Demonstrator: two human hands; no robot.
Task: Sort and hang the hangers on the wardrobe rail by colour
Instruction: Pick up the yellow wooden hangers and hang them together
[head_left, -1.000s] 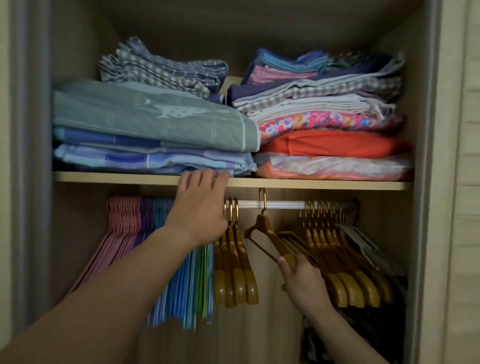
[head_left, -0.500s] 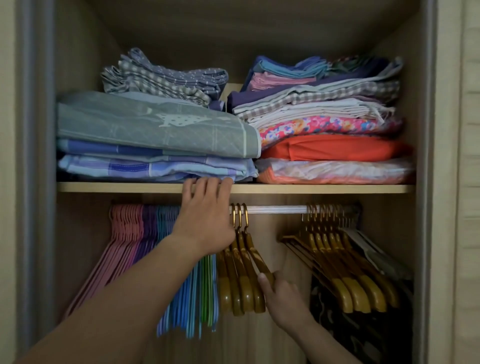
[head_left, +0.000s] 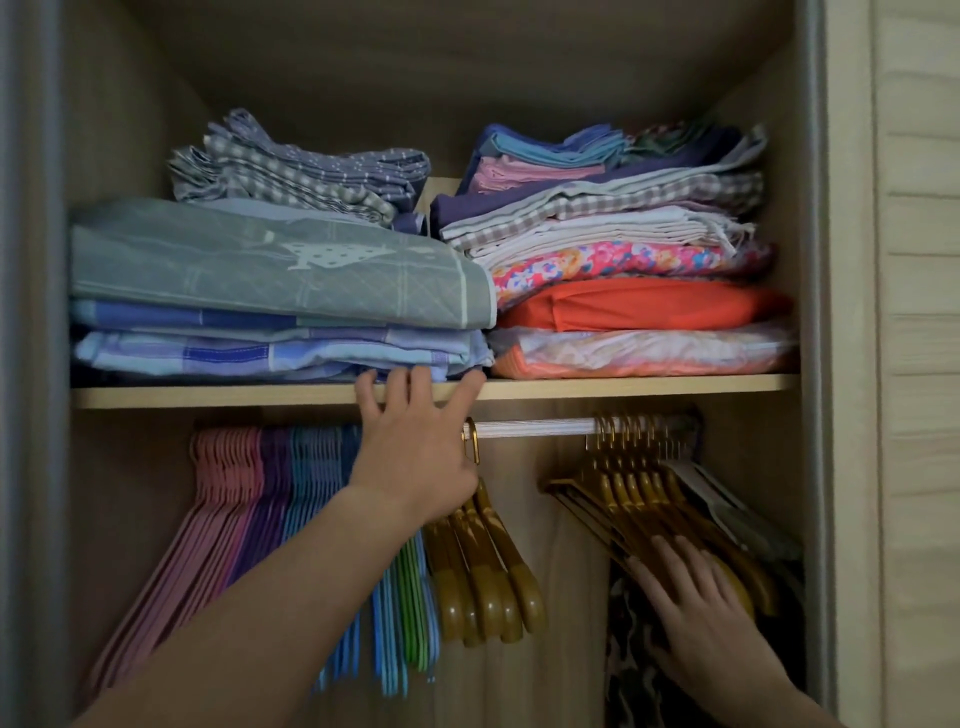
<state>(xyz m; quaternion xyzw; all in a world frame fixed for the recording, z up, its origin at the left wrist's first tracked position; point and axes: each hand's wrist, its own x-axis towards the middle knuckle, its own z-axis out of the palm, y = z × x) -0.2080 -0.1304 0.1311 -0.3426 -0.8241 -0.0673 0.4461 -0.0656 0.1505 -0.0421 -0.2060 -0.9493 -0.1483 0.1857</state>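
Observation:
A white rail (head_left: 535, 428) runs under the shelf. Pink hangers (head_left: 218, 499) hang at its left, then purple (head_left: 270, 493), blue (head_left: 317, 467) and green (head_left: 410, 613) ones. Three brown wooden hangers (head_left: 488, 571) hang together mid-rail. My left hand (head_left: 415, 447) is up at the rail in front of their hooks, fingertips straight against the shelf edge. A larger bunch of brown wooden hangers (head_left: 639, 488) hangs at the right. My right hand (head_left: 696, 603) lies with spread fingers on the lower arms of that bunch.
The wooden shelf (head_left: 623, 387) just above the rail carries two stacks of folded linen (head_left: 280, 291). Dark patterned cloth (head_left: 634, 654) hangs below the right bunch. The wardrobe's side walls close in both ends of the rail.
My right hand left the middle brown hangers and moved right onto the big brown bunch. The hanger it slid over now hangs with the mid-rail group. My left hand stayed at the rail.

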